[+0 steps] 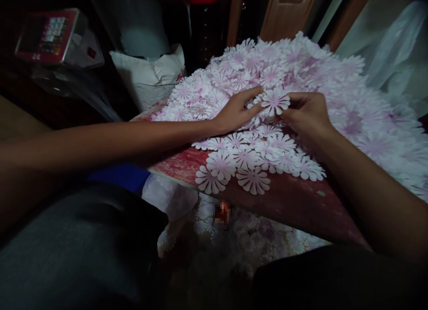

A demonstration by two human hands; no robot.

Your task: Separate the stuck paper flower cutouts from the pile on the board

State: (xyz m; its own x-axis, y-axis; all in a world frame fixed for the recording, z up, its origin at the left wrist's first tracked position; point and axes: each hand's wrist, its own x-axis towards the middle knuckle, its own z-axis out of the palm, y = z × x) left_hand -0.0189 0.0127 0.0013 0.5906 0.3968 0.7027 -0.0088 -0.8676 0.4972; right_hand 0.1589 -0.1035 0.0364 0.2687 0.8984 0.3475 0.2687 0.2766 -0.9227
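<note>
**Paper flower (274, 101) pinched at the edge of a pile**

Right hand (306, 116) on the flower's right petals, fingers (294, 98) closed to a narrow pinch. Left hand (236, 112) at the flower's other side, fingers (250, 96) fairly wide, tips just touching the petals, no firm grip visible. Good handling here: fingertips only, at the petal edges, with the flower flat and uncreased. Flower location: atop the pile (301, 69) of pink-centred flowers, over the middle of the red board (284, 203). Near the board's front edge, a loose layer of flowers (247, 163). Beyond the board's far left corner, a white sack (147, 78) and a red keypad device (47, 36). Right of the board, a clear plastic bag (394, 47).
</note>
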